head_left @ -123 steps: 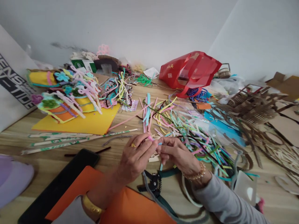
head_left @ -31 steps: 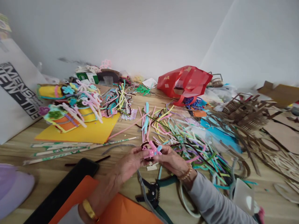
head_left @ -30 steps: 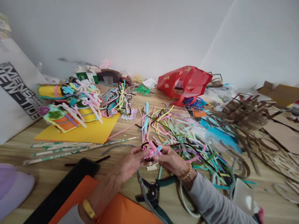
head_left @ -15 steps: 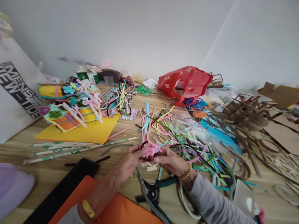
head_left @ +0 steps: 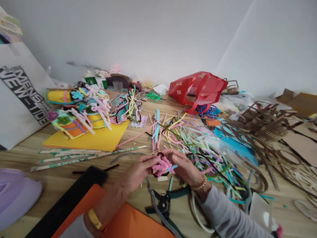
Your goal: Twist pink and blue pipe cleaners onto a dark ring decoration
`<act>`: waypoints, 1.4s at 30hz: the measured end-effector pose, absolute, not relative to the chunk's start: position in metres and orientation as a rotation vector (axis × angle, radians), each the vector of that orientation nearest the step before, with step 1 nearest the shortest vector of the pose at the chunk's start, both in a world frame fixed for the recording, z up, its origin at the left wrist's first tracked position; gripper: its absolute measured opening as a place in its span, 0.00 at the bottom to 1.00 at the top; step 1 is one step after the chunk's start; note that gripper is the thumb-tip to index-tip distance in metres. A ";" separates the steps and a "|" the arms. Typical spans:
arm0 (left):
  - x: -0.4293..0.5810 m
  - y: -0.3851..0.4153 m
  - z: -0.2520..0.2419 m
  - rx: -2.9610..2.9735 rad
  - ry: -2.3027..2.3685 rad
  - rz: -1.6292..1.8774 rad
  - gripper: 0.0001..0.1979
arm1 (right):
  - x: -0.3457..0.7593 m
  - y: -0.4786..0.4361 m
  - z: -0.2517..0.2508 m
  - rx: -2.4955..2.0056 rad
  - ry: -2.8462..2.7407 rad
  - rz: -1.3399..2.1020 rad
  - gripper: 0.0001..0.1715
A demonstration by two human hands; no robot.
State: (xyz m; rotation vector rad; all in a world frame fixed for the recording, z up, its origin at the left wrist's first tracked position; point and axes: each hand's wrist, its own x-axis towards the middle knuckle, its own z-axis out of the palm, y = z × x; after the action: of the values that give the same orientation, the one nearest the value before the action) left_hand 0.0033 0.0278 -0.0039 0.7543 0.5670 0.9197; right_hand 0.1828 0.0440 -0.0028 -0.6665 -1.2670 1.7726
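Both hands meet low in the middle of the view, over the wooden table (head_left: 61, 155). Between them they hold a small twisted bundle of pink pipe cleaner (head_left: 162, 166) with a dark brown loop and a pale blue end. My left hand (head_left: 138, 172), with a gold bangle at the wrist, pinches the bundle from the left. My right hand (head_left: 182, 165), with a beaded bracelet below a grey sleeve, grips it from the right. Just below the hands lie green-handled wire cutters (head_left: 163, 205), and a grey pipe cleaner runs across them.
A heap of cut pipe cleaners (head_left: 195, 148) lies to the right of my hands. Farther off are a red bag (head_left: 198, 89), cardboard cutouts (head_left: 262, 125), and pipe-cleaner flower crafts on a yellow foam sheet (head_left: 84, 142). A black tablet (head_left: 81, 181) and an orange sheet (head_left: 133, 224) lie near me.
The thin strand pinched earlier is now a fuller pink bundle with a dark loop. My hands have turned it and closed around it, and the view has shifted slightly.
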 end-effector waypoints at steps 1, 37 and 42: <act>0.004 0.027 -0.003 0.788 0.598 0.912 0.07 | 0.183 0.044 -0.003 -0.717 -1.297 1.741 0.15; 0.003 0.025 -0.001 1.205 0.883 0.890 0.15 | 0.176 0.041 -0.007 -0.999 -1.504 1.528 0.19; 0.001 0.023 0.002 1.176 0.892 0.946 0.14 | 0.175 0.039 -0.001 -0.960 -1.492 1.552 0.18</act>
State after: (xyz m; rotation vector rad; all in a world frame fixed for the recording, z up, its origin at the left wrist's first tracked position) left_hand 0.0008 0.0235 0.0025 1.1759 0.8922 0.9462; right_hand 0.1754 0.0390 -0.0006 -0.9597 -1.4919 1.5523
